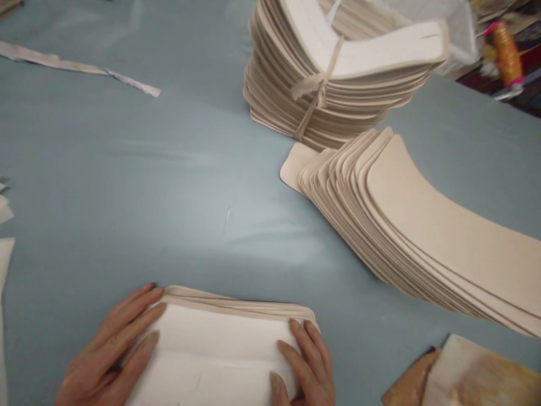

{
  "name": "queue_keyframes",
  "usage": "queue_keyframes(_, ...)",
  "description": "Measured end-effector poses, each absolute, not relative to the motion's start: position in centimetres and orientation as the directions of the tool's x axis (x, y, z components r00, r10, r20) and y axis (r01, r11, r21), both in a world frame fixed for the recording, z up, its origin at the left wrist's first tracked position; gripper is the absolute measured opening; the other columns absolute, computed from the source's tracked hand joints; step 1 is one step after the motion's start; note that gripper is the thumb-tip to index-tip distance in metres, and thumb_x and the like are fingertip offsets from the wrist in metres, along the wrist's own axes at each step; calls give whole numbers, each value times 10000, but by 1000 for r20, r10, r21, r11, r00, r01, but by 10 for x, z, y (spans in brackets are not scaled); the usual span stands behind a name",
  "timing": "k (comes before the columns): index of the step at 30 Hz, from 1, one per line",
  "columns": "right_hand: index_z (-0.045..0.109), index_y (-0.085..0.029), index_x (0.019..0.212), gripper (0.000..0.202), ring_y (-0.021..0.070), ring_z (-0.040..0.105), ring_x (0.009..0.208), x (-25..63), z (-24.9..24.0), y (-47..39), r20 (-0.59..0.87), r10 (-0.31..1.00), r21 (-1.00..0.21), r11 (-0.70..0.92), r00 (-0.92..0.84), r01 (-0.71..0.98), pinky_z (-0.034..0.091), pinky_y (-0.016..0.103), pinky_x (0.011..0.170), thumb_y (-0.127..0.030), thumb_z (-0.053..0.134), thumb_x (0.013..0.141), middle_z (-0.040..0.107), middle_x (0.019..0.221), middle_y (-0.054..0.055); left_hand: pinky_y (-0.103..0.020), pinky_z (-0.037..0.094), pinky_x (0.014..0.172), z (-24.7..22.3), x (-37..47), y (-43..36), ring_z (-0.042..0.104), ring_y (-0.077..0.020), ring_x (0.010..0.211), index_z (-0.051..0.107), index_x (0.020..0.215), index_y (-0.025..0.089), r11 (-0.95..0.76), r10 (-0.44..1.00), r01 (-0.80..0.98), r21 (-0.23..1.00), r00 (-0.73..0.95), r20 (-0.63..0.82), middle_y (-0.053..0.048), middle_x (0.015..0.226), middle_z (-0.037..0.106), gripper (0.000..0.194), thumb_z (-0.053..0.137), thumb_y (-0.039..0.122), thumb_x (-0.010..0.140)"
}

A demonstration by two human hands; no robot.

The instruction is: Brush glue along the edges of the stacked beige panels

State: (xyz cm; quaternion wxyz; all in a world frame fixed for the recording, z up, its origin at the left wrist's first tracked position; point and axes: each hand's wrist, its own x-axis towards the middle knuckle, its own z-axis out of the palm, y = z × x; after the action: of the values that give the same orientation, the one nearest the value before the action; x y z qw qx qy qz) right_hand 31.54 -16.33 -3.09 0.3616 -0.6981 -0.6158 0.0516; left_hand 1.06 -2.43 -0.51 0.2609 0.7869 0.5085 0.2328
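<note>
Steadying a white-topped stack (224,344) by its two ends, toward the near edge of the bench (169,208)

Touching the left end with the left hand (114,347), part open, with fingers long and slightly curled and with tips at the far left corner of the stack. Touching the right end with the right hand (307,363), also part open, with fingers bent over the far right corner and thumb on the white face. Held between the two hands rather than clenched in either; cannot tell how firmly. Showing beige layers under the white top, a little uneven along the far side.

Probably at the squaring-up step. Judging from that, calls next for light, equal pressure from both ends, nudging the far edges flush without buckling the top.

Note, toward the near right corner of the bench, stained pieces (482,375), well apart from the right hand. Farther out, toward the right edge, see a fanned stack (448,225) of curved beige pieces. Just beyond, toward the far right corner, see a tied bundle (279,73); toward the far left corner, a loose pale strip (76,65).
</note>
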Motion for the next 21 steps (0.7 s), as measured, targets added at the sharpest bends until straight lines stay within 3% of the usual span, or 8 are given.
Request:
queue_keyframes(3, 695, -250, 1211, 322, 334, 535, 1415, 316, -34, -164, 395, 890, -566, 39, 229, 823, 516, 544, 1090, -249, 606, 903, 688, 1366, 85, -278, 354, 1261, -10, 8, -28, 534, -146, 1434, 531, 1462, 525, -317, 938, 698, 642, 332, 103, 141, 1561, 547, 578, 534, 265, 946)
queue_keyframes(6, 675, -265, 1231, 319, 326, 526, 1422, 317, -31, -159, 392, 890, -584, 46, 232, 811, 507, 557, 1097, -248, 581, 927, 665, 1402, 77, -455, 412, 1252, -11, 7, -29, 605, -233, 1371, 597, 1375, 549, -227, 967, 722, 654, 244, 67, 107, 1509, 604, 456, 552, 393, 949)
queue_keyframes(9, 623, -269, 1284, 341, 301, 493, 1444, 318, -23, -155, 391, 900, -602, 91, 193, 794, 478, 562, 1124, -211, 569, 953, 627, 1448, 82, -591, 374, 1256, -8, 13, -26, 590, -295, 1384, 672, 1271, 469, -99, 991, 714, 694, 131, 7, 58, 1517, 603, 357, 565, 529, 936)
queue_keyframes(12, 608, -250, 1279, 311, 290, 417, 1491, 319, -21, -154, 422, 882, -605, 102, 209, 790, 434, 575, 1162, -185, 563, 979, 543, 1531, 104, -574, 302, 1293, -3, 20, -21, 511, -308, 1456, 672, 1278, 322, -48, 996, 635, 771, 90, -13, -21, 1571, 557, 485, 593, 608, 894)
queue_keyframes(15, 605, -210, 1303, 313, 311, 377, 1507, 317, -28, -154, 433, 854, -623, 52, 289, 780, 384, 605, 1191, -257, 560, 997, 421, 1618, 148, -526, 254, 1314, 0, 23, -16, 473, -315, 1484, 610, 1379, 220, -40, 994, 567, 823, 109, -26, -97, 1592, 532, 685, 604, 656, 849)
queue_keyframes(21, 449, -106, 1503, 637, 312, 427, 1478, 319, -48, -149, 370, 811, -751, -26, 453, 660, 356, 549, 1227, -465, 540, 985, 440, 1594, 215, -486, 404, 1231, 11, 16, -14, 583, -332, 1378, 488, 1520, 143, -84, 980, 510, 856, 198, -22, -154, 1560, 558, 863, 622, 636, 824)
